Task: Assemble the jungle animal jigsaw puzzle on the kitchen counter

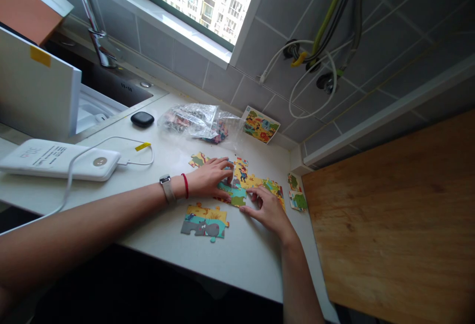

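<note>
My left hand (215, 178) lies over joined jigsaw pieces, fingers spread and bent, covering part of them. Close by on the right, my right hand (269, 208) has its thumb and forefinger at the edge of a green and teal puzzle piece (238, 199). A yellow piece with a small figure (243, 171) shows between the hands. More joined pieces (272, 186) reach behind my right hand. Nearer the counter's front lies a separate joined section with a grey hippo (206, 222). A loose yellow-green piece (198, 159) sits beyond my left wrist.
A clear plastic bag of pieces (196, 123) lies behind, beside a picture card (261, 125) against the wall. Two pieces (297, 200) lie near the wooden board (389, 215). At left are a white power bank (59, 160) with cable, a black case (142, 119) and the sink (122, 86).
</note>
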`<state>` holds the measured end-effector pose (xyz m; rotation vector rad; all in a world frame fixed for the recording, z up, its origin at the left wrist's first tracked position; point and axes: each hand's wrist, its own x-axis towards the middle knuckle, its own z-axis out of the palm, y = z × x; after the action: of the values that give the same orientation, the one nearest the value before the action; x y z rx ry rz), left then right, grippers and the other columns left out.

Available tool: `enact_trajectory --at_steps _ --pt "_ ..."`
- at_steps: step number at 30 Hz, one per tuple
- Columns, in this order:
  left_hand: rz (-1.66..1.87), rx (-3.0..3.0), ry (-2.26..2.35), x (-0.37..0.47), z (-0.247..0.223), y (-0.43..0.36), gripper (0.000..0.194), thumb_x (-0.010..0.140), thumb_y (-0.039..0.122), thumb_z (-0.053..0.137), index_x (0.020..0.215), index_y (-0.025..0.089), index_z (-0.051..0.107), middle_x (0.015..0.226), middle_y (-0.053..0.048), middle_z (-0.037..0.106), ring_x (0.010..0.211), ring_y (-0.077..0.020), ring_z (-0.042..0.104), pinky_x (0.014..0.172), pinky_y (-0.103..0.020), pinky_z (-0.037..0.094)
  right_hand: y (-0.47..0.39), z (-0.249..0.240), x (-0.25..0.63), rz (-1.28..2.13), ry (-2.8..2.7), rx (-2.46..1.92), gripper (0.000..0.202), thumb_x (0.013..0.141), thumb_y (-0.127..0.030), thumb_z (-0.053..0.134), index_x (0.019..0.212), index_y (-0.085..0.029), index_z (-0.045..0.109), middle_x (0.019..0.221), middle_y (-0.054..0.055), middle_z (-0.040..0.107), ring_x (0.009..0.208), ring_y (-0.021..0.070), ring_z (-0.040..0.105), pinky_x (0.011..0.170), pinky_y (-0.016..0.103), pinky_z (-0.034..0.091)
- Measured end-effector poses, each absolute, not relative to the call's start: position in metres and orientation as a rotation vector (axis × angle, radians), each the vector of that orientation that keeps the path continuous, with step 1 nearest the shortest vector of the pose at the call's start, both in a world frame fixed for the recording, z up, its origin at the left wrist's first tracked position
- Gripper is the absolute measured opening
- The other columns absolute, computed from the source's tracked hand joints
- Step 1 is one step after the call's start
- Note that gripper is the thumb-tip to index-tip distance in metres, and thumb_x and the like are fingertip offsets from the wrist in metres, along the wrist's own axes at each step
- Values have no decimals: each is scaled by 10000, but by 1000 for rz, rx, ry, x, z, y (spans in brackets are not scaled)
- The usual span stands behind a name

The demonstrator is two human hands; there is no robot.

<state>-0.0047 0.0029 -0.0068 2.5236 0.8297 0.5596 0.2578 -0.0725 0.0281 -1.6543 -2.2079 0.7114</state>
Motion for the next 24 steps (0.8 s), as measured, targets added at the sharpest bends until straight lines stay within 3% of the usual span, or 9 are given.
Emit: enact_trajectory --at_steps 13,20,24 --pt "590 2503 809 -5 -12 6 490 807 644 791 1008 209 691 1417 -146 584 1453 -430 415 1161 -562 371 -73 34 255 744 -2194 -1643 433 790 -333 869 1187 -231 729 1015 50 651 886 206 606 806 355 518" --pt "564 2547 789 -4 -8 5 472 835 604 788 1166 275 717 1462 -128 561 1468 -419 408 1177 -585 359 -73 33 255 759 -2193 -1666 488 785 -351 879 1237 -247 724 1034 49 630 884 205 606 819 359 520" --pt "580 2537 800 -8 -6 9 451 819 595 810 1116 266 733 1476 -117 559 1483 -420 390 1196 -585 340 -73 32 255 766 -2187 -1680 547 766 -378 898 1259 -236 707 1081 61 637 950 224 617 863 377 520"
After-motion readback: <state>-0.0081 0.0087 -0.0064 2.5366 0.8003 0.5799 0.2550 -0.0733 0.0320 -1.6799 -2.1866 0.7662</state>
